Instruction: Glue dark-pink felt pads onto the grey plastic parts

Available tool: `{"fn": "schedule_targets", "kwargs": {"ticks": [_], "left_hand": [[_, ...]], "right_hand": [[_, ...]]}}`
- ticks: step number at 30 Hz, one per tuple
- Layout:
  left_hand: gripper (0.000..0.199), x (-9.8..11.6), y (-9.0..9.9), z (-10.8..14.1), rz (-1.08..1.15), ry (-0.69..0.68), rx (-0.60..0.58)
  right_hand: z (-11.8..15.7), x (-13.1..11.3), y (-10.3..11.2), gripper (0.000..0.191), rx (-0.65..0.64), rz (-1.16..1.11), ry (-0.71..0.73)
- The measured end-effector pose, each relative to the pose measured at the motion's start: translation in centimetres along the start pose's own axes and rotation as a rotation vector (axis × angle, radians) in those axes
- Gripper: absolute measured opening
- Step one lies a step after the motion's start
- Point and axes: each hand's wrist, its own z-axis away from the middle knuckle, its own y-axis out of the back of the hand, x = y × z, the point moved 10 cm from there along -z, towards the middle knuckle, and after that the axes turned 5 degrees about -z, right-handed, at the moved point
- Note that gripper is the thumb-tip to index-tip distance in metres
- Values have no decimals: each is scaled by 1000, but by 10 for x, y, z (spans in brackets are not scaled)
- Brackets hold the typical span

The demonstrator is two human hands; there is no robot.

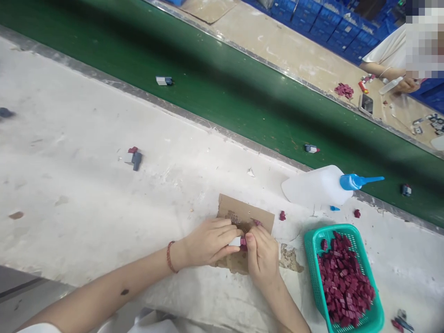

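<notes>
My left hand (pixel 217 241) grips a small white block (pixel 236 241) between thumb and fingers. Against the block's right end sits a small dark-red plastic piece (pixel 243 242), pinched by my right hand (pixel 262 249). Both hands meet over a torn piece of brown cardboard (pixel 248 208) that has a dark wet-looking smear. One more dark-red piece (pixel 257 222) shows at the right hand's fingertips. My fingers partly hide the parts they hold.
A green basket (pixel 310 259) of dark-red pieces stands at right, behind it a white squeeze bottle (pixel 315 185) with blue nozzle. A green conveyor belt (pixel 222 92) crosses beyond, carrying several small assemblies. One assembly (pixel 134 158) lies left on the table. Another person's hand (pixel 409 85) holds a bottle opposite.
</notes>
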Motion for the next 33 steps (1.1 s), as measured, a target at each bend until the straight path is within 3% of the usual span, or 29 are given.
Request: {"fn": "schedule_targets", "kwargs": {"ticks": [6,10,13,16,18,23,27,33], "left_hand": [[52,-1,-5,0,-51,-13,-58],[40,1,-4,1,-51,-37,-19],[30,-7,5,2,-17,42,64],[24,-26,17,5,30,208,148],[23,-37,23,6,64,303,191],[22,-67,31,-1,89,414,191],[25,-107,47,-31,-52,397,219],[30,-186,74,-97,-241,466,294]], "right_hand": [[-1,-5,-7,46,-41,114,4],[-1,-5,10,46,-87,117,-31],[11,17,63,42,71,169,-215],[49,59,135,31,341,428,-577],[72,86,158,30,313,614,-787],[92,129,149,30,24,683,-1029],[91,134,145,25,26,655,-1085],[94,141,151,24,89,636,-1017]]}}
